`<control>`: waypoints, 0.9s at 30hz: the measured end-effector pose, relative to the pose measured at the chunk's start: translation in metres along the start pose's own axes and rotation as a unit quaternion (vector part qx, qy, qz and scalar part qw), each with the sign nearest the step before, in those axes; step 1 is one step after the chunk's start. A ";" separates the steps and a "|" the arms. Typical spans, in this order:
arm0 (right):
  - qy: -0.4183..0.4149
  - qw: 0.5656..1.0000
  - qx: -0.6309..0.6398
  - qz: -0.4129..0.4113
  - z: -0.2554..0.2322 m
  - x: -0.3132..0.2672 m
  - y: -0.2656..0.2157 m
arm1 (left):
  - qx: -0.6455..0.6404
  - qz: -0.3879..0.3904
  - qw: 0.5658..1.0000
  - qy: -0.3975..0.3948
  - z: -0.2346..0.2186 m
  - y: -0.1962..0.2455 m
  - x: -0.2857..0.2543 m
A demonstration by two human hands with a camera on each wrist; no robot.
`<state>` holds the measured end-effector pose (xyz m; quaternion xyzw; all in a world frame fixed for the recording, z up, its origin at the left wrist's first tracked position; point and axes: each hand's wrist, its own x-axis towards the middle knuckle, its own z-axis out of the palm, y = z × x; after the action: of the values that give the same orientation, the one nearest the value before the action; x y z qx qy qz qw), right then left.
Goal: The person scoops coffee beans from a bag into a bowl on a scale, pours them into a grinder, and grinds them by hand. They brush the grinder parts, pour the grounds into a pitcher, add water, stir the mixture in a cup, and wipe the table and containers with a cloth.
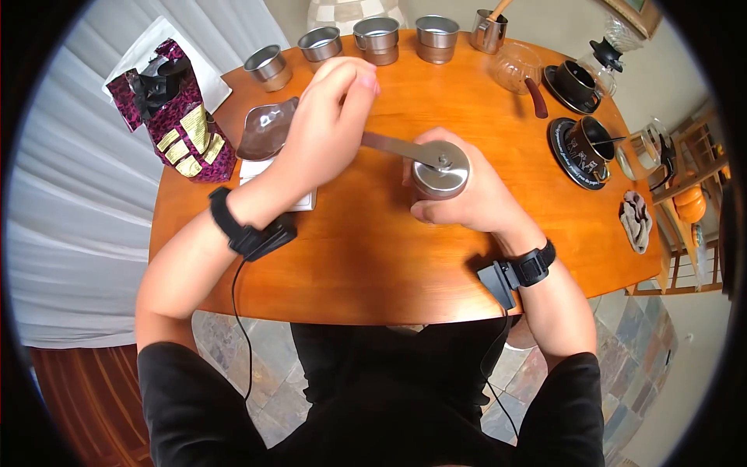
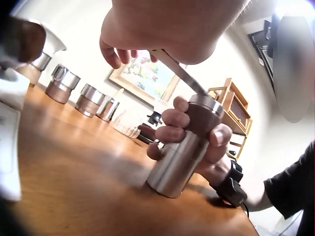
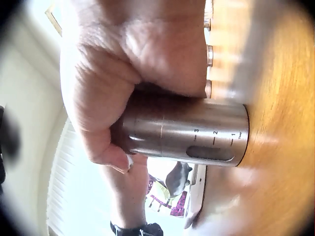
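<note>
A steel hand coffee grinder (image 1: 440,173) stands upright at the middle of the table, its base close over or on the wood in the left wrist view. My right hand (image 1: 475,191) grips its upper body, fingers on one side and thumb on the other. From its top a flat metal crank handle (image 1: 393,146) reaches toward my left hand (image 1: 331,128), whose fingers curl round the far end and hide the knob. In the right wrist view the steel lower body (image 3: 172,128) shows printed numbers and a slot-shaped window.
Left of the grinder lie a brown dish (image 1: 266,140) and a white flat device (image 1: 306,204), partly under my left forearm. A purple patterned bag (image 1: 187,128) stands at the left edge. Several metal cups (image 1: 376,45) line the back. Black cups (image 1: 585,148) on saucers and a cloth (image 1: 636,222) sit right.
</note>
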<state>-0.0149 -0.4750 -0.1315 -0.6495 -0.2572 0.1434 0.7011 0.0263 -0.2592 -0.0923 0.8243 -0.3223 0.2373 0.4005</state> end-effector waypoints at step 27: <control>-0.035 0.992 -0.101 -0.061 -0.006 -0.006 0.007 | 0.026 0.212 0.957 -0.198 0.056 0.086 0.001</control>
<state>-0.0156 -0.4829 -0.1391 -0.6948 -0.3333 0.0961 0.6300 -0.0277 -0.3455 -0.0794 0.7778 -0.5560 0.1566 0.2478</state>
